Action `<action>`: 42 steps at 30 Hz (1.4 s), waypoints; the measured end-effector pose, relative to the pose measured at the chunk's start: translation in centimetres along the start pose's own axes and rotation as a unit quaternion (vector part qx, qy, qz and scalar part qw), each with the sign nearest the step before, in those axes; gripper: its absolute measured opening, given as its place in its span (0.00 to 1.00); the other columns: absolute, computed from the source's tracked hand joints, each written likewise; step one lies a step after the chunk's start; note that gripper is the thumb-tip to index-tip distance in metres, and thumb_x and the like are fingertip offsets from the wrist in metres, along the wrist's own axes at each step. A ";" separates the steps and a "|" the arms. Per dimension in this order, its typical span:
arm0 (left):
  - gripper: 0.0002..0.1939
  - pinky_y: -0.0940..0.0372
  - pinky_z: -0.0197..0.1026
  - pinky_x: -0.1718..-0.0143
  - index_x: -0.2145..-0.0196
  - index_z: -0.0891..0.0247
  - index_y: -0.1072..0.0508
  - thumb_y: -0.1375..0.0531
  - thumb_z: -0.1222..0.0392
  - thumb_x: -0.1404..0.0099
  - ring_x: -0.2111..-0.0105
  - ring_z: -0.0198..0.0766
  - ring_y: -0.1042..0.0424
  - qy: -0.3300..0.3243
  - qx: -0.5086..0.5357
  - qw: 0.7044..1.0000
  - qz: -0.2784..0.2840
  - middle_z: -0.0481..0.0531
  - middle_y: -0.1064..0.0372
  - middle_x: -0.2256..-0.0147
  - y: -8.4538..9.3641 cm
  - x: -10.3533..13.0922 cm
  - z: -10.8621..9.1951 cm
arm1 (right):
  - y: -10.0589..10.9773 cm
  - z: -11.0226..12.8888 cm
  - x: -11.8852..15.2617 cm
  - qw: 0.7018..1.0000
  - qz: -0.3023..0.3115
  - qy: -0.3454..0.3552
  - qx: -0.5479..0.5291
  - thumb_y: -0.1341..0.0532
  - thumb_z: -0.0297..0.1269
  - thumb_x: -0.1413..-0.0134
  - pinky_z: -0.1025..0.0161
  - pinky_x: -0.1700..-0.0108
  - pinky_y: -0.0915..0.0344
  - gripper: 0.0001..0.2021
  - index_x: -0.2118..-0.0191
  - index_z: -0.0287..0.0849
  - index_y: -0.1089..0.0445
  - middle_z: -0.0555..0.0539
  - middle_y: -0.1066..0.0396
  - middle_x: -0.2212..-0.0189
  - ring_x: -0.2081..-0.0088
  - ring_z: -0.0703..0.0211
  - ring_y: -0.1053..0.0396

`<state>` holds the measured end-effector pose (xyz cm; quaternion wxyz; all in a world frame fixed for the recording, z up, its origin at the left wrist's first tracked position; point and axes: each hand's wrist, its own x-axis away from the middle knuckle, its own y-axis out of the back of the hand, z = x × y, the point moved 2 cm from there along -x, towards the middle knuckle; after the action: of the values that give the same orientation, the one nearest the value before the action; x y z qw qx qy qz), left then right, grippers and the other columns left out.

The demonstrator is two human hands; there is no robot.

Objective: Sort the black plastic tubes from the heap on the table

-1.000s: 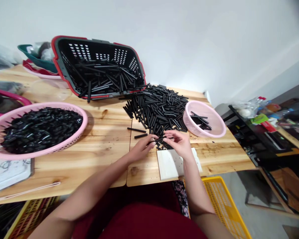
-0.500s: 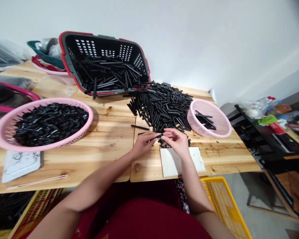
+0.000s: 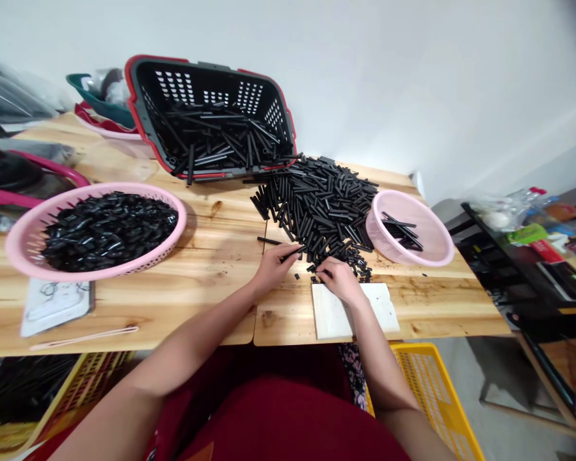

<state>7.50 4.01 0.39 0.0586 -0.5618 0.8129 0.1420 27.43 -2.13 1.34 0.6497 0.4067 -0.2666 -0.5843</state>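
My left hand [image 3: 271, 267] is closed round a thin black tube [image 3: 292, 253], whose end points up and to the right. Beside it, my right hand [image 3: 338, 279] pinches a small black piece [image 3: 324, 273] low over the table; its exact shape is too small to make out. Just beyond both hands spreads a large heap of short black tubes [image 3: 321, 198]. Small black bits [image 3: 360, 269] lie along the heap's near edge. Under my right wrist is a pale board [image 3: 379, 307]. One loose tube [image 3: 267, 241] rests on the wood left of the heap.
A black-and-red basket [image 3: 141, 128] lies tipped, tubes spilling toward the heap. At right stands a pink bowl [image 3: 436, 240] with several tubes. A pink oval basket [image 3: 19, 250] of glossy black pieces sits left. Yellow crates [image 3: 434, 397] stand below the table edge.
My hands, together before, have come apart. The left has drawn slightly left with a tube, while the right has dropped to the small bits. The whole view has shifted a little.
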 end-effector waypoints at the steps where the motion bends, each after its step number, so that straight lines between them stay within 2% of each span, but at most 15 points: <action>1: 0.18 0.34 0.34 0.51 0.53 0.66 0.24 0.42 0.55 0.38 0.57 0.31 0.28 0.001 0.000 1.000 0.001 0.54 0.27 0.58 -0.1 0.0 0.1 | 0.1 -0.1 0.0 1.000 -0.013 -0.014 -0.017 0.41 0.29 0.45 0.71 0.61 0.40 0.05 0.68 0.38 0.27 0.48 0.30 0.67 0.64 0.66 0.32; 4: 0.17 0.34 0.33 0.53 0.54 0.66 0.24 0.42 0.55 0.38 0.58 0.31 0.27 0.002 -0.003 1.000 0.010 0.54 0.26 0.58 -0.3 0.1 0.2 | 0.1 -0.6 0.2 0.991 -0.045 -0.071 -0.100 0.39 0.37 0.46 0.71 0.67 0.41 0.08 0.68 0.37 0.27 0.49 0.29 0.71 0.70 0.67 0.33; 7: 0.17 0.33 0.34 0.53 0.55 0.66 0.23 0.41 0.54 0.38 0.57 0.32 0.27 0.009 -0.009 1.000 0.024 0.54 0.26 0.57 -0.6 0.3 0.1 | -0.1 -0.9 0.3 0.982 -0.067 -0.101 -0.147 0.37 0.42 0.48 0.71 0.68 0.40 0.12 0.69 0.36 0.28 0.48 0.29 0.72 0.72 0.67 0.33; 14: 0.19 0.34 0.35 0.50 0.54 0.66 0.23 0.41 0.53 0.38 0.54 0.34 0.27 0.031 -0.006 0.999 0.037 0.55 0.27 0.54 -0.8 0.4 0.3 | 0.1 -0.1 0.3 0.968 -0.115 -0.089 -0.204 0.36 0.41 0.49 0.70 0.66 0.36 0.13 0.63 0.35 0.24 0.45 0.28 0.68 0.68 0.65 0.32; 18: 0.19 0.34 0.34 0.52 0.54 0.66 0.23 0.42 0.53 0.38 0.56 0.33 0.28 0.030 -0.011 0.998 0.052 0.55 0.27 0.55 -1.0 0.6 0.2 | 0.6 1.4 0.4 0.959 -0.140 -0.066 -0.235 0.35 0.40 0.51 0.71 0.67 0.36 0.11 0.68 0.35 0.25 0.44 0.29 0.68 0.67 0.65 0.32; 21: 0.19 0.35 0.33 0.55 0.53 0.66 0.24 0.43 0.53 0.37 0.58 0.32 0.28 0.026 -0.022 0.997 0.063 0.55 0.27 0.56 -1.1 0.7 0.0 | 0.8 2.4 0.5 0.953 -0.168 -0.069 -0.243 0.36 0.38 0.52 0.73 0.70 0.38 0.10 0.69 0.35 0.27 0.46 0.31 0.71 0.70 0.68 0.34; 24: 0.20 0.35 0.32 0.57 0.53 0.66 0.24 0.42 0.52 0.37 0.58 0.32 0.28 0.036 -0.030 0.997 0.067 0.55 0.27 0.56 -1.1 0.8 -0.2 | 0.7 2.8 0.6 0.944 -0.186 -0.070 -0.263 0.36 0.36 0.53 0.73 0.69 0.37 0.08 0.72 0.35 0.30 0.46 0.31 0.70 0.69 0.68 0.33; 28: 0.20 0.36 0.32 0.56 0.52 0.65 0.24 0.42 0.53 0.37 0.57 0.32 0.28 0.046 -0.032 0.996 0.072 0.55 0.27 0.56 -1.1 0.8 -0.5 | 0.5 3.0 0.6 0.934 -0.179 -0.060 -0.303 0.37 0.35 0.54 0.72 0.64 0.33 0.08 0.74 0.34 0.34 0.44 0.29 0.64 0.62 0.64 0.30; 35: 0.19 0.35 0.33 0.54 0.52 0.66 0.24 0.42 0.54 0.38 0.56 0.33 0.28 0.049 -0.021 0.996 0.075 0.55 0.27 0.54 -1.1 0.9 -0.7 | 0.2 2.9 0.6 0.933 -0.171 -0.108 -0.299 0.35 0.41 0.52 0.71 0.70 0.35 0.13 0.68 0.34 0.29 0.47 0.31 0.74 0.74 0.67 0.33; 42: 0.18 0.35 0.33 0.55 0.53 0.64 0.24 0.43 0.54 0.37 0.58 0.31 0.28 0.035 -0.039 0.996 0.072 0.53 0.26 0.57 -1.1 0.9 -0.7 | 0.7 2.6 0.5 0.966 -0.152 -0.026 -0.206 0.40 0.41 0.42 0.70 0.65 0.35 0.15 0.54 0.39 0.25 0.45 0.30 0.68 0.68 0.67 0.33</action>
<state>8.22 2.61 0.62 -0.0020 -0.5087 0.8465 0.1572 25.80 -3.21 3.24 0.6161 0.2845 -0.0920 -0.7287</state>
